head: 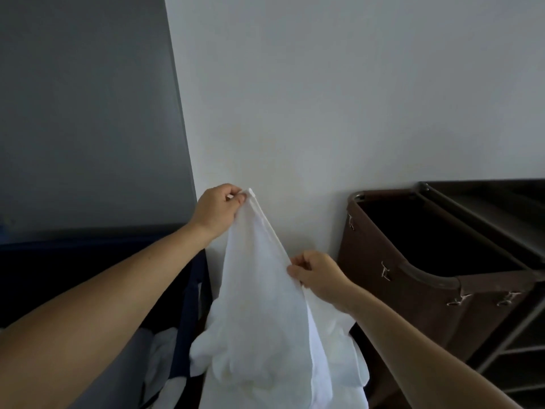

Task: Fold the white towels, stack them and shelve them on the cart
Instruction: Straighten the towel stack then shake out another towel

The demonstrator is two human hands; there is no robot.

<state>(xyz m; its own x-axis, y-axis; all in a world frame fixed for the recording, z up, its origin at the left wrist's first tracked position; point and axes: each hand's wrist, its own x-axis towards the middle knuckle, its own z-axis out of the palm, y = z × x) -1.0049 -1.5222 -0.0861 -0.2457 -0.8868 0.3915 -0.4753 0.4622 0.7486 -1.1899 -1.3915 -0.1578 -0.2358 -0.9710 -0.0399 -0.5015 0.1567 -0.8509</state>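
A white towel (259,305) hangs unfolded in front of me against the white wall. My left hand (216,212) pinches its top corner, held high. Lower and to the right, my right hand (318,274) grips the towel's hemmed edge. The towel's bottom bunches below, near the frame's lower edge. The cart (486,231) stands at the right, with a brown fabric bag hung on its metal frame and shelves visible at the far right.
A dark blue bin (188,290) stands at the left, with more white towels (162,349) inside it. A grey panel (88,113) fills the upper left beside the white wall (354,98).
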